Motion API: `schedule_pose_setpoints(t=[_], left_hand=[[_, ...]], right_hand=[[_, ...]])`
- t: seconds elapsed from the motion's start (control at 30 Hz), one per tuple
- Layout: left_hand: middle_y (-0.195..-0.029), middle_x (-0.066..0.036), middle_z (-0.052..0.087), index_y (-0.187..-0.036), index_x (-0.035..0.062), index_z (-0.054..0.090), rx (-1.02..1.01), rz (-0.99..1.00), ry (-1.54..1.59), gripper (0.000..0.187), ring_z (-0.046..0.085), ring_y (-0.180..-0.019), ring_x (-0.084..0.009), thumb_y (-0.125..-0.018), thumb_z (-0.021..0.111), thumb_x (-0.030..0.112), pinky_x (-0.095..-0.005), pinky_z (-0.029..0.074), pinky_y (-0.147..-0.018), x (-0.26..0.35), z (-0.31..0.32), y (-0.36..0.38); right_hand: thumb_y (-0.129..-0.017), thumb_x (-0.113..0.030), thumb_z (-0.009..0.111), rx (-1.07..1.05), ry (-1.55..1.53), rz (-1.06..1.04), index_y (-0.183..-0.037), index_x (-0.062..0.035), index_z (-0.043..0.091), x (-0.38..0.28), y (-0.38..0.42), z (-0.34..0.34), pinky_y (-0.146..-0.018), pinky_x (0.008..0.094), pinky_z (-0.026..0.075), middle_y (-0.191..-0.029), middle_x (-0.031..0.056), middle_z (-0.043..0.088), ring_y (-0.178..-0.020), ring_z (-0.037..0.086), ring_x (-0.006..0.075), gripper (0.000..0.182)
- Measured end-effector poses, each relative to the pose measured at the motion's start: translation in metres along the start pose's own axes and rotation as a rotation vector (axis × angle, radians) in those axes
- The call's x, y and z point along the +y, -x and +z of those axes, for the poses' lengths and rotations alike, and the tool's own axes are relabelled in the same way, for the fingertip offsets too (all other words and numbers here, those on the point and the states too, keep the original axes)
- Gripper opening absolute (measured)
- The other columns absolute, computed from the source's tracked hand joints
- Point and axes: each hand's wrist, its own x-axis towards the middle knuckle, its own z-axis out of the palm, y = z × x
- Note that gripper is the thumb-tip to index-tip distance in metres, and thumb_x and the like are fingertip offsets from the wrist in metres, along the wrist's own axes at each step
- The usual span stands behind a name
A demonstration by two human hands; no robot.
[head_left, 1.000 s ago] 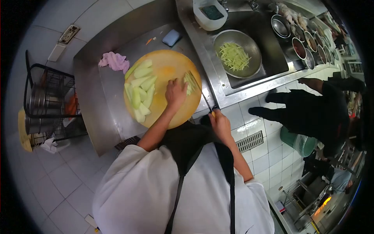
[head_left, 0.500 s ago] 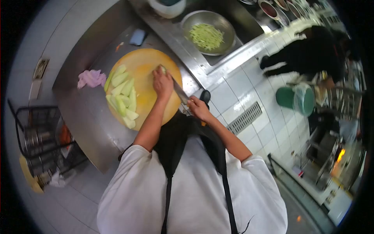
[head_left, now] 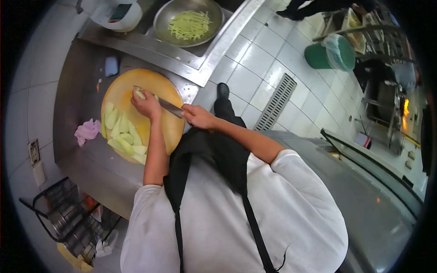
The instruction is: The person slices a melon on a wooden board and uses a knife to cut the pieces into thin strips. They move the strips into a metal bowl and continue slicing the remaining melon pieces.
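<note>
A round yellow cutting board (head_left: 166,86) lies on the steel counter. Over its upper part, my left hand (head_left: 148,105) is closed around a pale green vegetable piece (head_left: 140,94). My right hand (head_left: 198,116), at the board's right edge, grips a knife (head_left: 170,108) by its handle. The blade points up and left across the board, and its front part overlaps the left hand and the piece. Several more pale green vegetable wedges (head_left: 123,132) are heaped on the board's left side.
A crumpled pink cloth (head_left: 87,131) and a blue sponge-like block (head_left: 111,66) lie beside the board. Beyond stand a metal bowl of green shreds (head_left: 189,26) and a white tub (head_left: 119,22). A green bin (head_left: 318,57) is on the tiled floor. A flame (head_left: 405,109) burns far right.
My view has shifted, so the board and bowl sit further left and more floor shows. My left hand has gone from lying over the board to clasping the piece, with the knife still beside it.
</note>
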Motion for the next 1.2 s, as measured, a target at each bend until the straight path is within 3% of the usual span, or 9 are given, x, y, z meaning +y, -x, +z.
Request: schedule_pose_setpoints(t=[0.27, 0.33, 0.47, 0.53, 0.67, 0.8, 1.0, 1.13, 1.2], left_hand=[[-0.119, -0.024, 0.063, -0.128, 0.0035, 0.063, -0.054, 0.135, 0.271, 0.040, 0.060, -0.112, -0.0417, -0.094, 0.066, 0.025, -0.0493, 0.048, -0.096, 0.138, 0.061, -0.089], [-0.121, -0.024, 0.065, -0.130, 0.0053, 0.064, -0.202, 0.172, 0.177, 0.046, 0.061, -0.115, -0.0414, -0.093, 0.067, 0.031, -0.0501, 0.049, -0.098, 0.164, 0.106, -0.123], [-0.125, -0.024, 0.068, -0.135, 0.0078, 0.064, -0.334, -0.009, 0.096, 0.059, 0.063, -0.119, -0.0407, -0.091, 0.067, 0.047, -0.0499, 0.049, -0.102, 0.196, 0.165, -0.157], [-0.127, -0.022, 0.068, -0.130, 0.0080, 0.067, -0.383, 0.060, 0.139, 0.053, 0.065, -0.116, -0.0380, -0.092, 0.067, 0.044, -0.0477, 0.051, -0.098, 0.197, 0.154, -0.169], [-0.118, -0.015, 0.071, -0.113, 0.0096, 0.073, -0.447, 0.007, 0.374, 0.029, 0.068, -0.110, -0.0334, -0.091, 0.069, 0.027, -0.0444, 0.054, -0.090, 0.158, 0.090, -0.151], [-0.102, -0.012, 0.070, -0.093, 0.0082, 0.071, -0.173, 0.078, 0.110, 0.012, 0.067, -0.097, -0.0352, -0.088, 0.069, 0.018, -0.0449, 0.054, -0.083, 0.078, 0.000, -0.088], [-0.115, -0.017, 0.068, -0.109, 0.0033, 0.073, 0.130, -0.042, -0.172, 0.027, 0.062, -0.113, -0.0372, -0.082, 0.071, 0.004, -0.0449, 0.050, -0.099, -0.075, -0.124, 0.023], [-0.130, -0.019, 0.063, -0.123, 0.0042, 0.071, 0.059, -0.138, -0.385, 0.038, 0.057, -0.122, -0.0387, -0.088, 0.075, 0.019, -0.0460, 0.046, -0.106, -0.124, -0.176, 0.058], [-0.136, -0.023, 0.058, -0.134, 0.0056, 0.065, -0.017, -0.117, -0.526, 0.054, 0.054, -0.126, -0.0412, -0.086, 0.079, 0.027, -0.0484, 0.044, -0.107, -0.113, -0.187, 0.057]], right_hand=[[-0.104, -0.028, 0.053, 0.366, 0.305, 0.025, -0.108, -0.0026, 0.055, -0.110, -0.005, -0.073, -0.066, 0.0578, 0.046, -0.075, 0.0298, 0.063, -0.075, 0.062, 0.0525, 0.026], [-0.104, -0.029, 0.054, 0.548, 0.300, -0.008, -0.113, -0.0024, 0.057, -0.110, -0.012, -0.094, -0.061, 0.0534, 0.048, -0.070, 0.0256, 0.064, -0.065, 0.064, 0.0466, 0.028], [-0.105, -0.030, 0.055, 0.580, -0.169, 0.199, -0.117, -0.0047, 0.056, -0.128, -0.010, -0.142, -0.043, 0.0271, 0.042, -0.071, 0.0040, 0.058, -0.050, 0.054, 0.0113, 0.027], [-0.105, -0.028, 0.055, 0.558, -0.352, 0.191, -0.112, -0.0063, 0.056, -0.108, -0.008, -0.165, -0.043, 0.0270, 0.043, -0.071, 0.0040, 0.058, -0.050, 0.053, 0.0118, 0.023], [-0.105, -0.027, 0.054, 0.541, -0.456, 0.146, -0.107, -0.0098, 0.056, -0.088, 0.010, -0.186, -0.044, 0.0267, 0.043, -0.073, 0.0034, 0.058, -0.053, 0.054, 0.0118, 0.018], [-0.105, -0.028, 0.055, 0.461, -0.507, 0.233, -0.107, -0.0101, 0.055, -0.087, 0.020, -0.181, -0.046, 0.0269, 0.042, -0.076, 0.0036, 0.059, -0.054, 0.054, 0.0120, 0.018], [-0.103, -0.022, 0.059, 0.468, -0.325, 0.062, -0.119, -0.0082, 0.055, -0.084, -0.002, -0.179, -0.048, 0.0254, 0.045, -0.081, 0.0058, 0.061, -0.059, 0.055, 0.0117, 0.021], [-0.103, -0.021, 0.061, 0.604, -0.124, -0.082, -0.128, -0.0053, 0.055, -0.098, -0.050, -0.175, -0.053, 0.0222, 0.047, -0.085, 0.0021, 0.062, -0.065, 0.056, 0.0063, 0.030], [-0.100, -0.018, 0.059, 0.587, 0.418, -0.049, -0.125, 0.0016, 0.057, -0.114, -0.083, -0.176, -0.065, 0.0452, 0.052, -0.091, 0.0207, 0.069, -0.075, 0.066, 0.0361, 0.032]])
